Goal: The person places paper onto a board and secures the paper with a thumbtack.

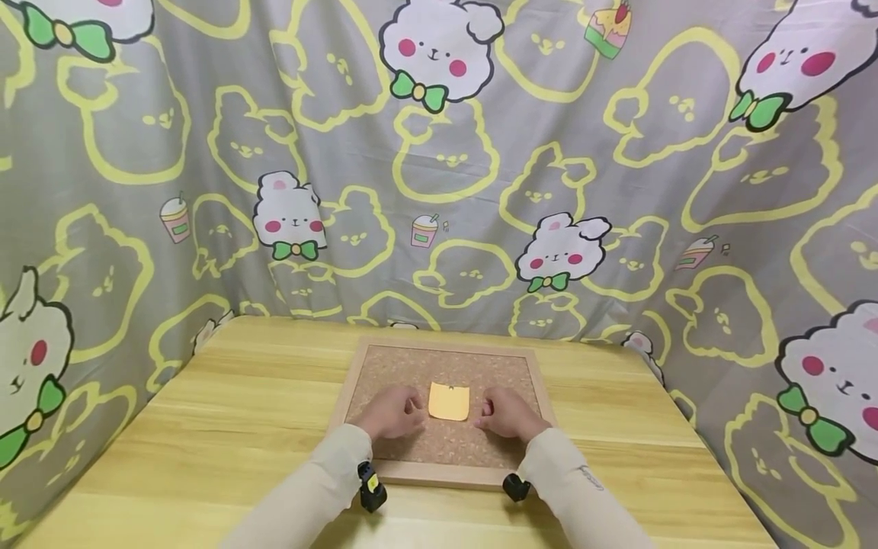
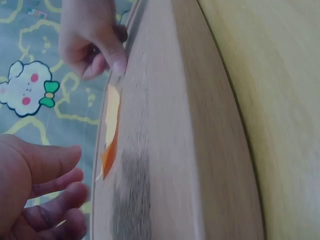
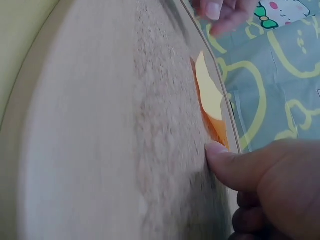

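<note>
An orange sticky note [image 1: 449, 402] lies on the cork board [image 1: 405, 366], which has a wooden frame. A small dark spot shows at the note's top edge, and its edges curl up off the cork in both wrist views. My left hand [image 1: 392, 412] hovers just left of the note, fingers loosely bent, thumb apart from them, holding nothing. To the note's right is my right hand [image 1: 509, 413]. In the right wrist view its thumb [image 3: 235, 162] points out close by the note's near corner, while the other fingers are loosely curled beneath, with nothing held.
The board rests on a wood-grain table [image 1: 261, 396]. A grey curtain [image 1: 453, 175] with cartoon animals surrounds the table's back and sides. Small black devices [image 1: 371, 488] are worn at both wrists, over light sleeves.
</note>
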A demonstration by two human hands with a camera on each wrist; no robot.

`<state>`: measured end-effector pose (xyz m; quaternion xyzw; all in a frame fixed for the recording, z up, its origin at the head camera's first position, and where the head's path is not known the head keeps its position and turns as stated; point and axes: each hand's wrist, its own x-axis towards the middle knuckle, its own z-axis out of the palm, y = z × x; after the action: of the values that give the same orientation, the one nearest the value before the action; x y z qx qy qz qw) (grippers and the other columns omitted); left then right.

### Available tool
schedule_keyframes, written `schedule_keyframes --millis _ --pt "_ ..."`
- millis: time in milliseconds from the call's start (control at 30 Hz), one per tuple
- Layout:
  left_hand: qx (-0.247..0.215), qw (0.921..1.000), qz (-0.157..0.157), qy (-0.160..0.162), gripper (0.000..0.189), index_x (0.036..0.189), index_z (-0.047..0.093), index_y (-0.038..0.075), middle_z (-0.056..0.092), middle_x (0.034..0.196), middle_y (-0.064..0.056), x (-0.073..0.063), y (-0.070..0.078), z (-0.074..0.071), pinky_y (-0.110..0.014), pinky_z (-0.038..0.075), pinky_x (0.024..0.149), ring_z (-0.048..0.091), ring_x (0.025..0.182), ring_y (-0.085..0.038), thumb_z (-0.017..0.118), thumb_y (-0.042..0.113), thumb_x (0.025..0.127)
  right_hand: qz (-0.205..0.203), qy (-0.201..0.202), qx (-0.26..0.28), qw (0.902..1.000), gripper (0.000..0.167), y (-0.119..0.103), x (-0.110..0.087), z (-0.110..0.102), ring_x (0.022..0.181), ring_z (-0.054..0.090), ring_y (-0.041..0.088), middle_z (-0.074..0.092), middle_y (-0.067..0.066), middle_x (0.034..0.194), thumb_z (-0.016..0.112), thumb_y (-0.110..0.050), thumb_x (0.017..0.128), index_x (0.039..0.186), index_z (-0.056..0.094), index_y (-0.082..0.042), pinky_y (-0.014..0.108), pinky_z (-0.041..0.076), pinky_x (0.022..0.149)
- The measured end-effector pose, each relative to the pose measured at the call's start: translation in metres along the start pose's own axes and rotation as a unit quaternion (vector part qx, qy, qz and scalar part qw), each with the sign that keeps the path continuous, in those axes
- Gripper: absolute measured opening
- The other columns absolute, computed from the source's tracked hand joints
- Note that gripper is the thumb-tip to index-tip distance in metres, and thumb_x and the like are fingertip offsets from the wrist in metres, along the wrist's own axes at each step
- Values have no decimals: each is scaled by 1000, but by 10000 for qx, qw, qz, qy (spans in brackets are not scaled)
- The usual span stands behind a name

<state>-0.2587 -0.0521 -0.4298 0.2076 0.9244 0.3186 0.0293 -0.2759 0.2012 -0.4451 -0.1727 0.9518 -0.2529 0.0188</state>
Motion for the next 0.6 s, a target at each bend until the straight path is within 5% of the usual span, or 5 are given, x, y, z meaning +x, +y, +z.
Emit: schedule_keyframes --millis 367,600 --pt "-128 9976 -139 673 31 68 50 11 45 59 2 -14 -14 -19 -27 36 48 41 52 -11 68 18 91 -76 539 -56 9985 39 17 -15 -7 51 38 10 34 -5 56 71 -5 84 61 40 -12 25 32 50" --pt "277 9927 -68 1174 40 60 42 13 36 53 6 -23 -24 -32 -26 32 49 35 49 -9 64 14 92 136 953 -213 9951 40 28 -24 -13 49 31 10 28 -5 54 62 0 85 58 36 -13 25 30 49"
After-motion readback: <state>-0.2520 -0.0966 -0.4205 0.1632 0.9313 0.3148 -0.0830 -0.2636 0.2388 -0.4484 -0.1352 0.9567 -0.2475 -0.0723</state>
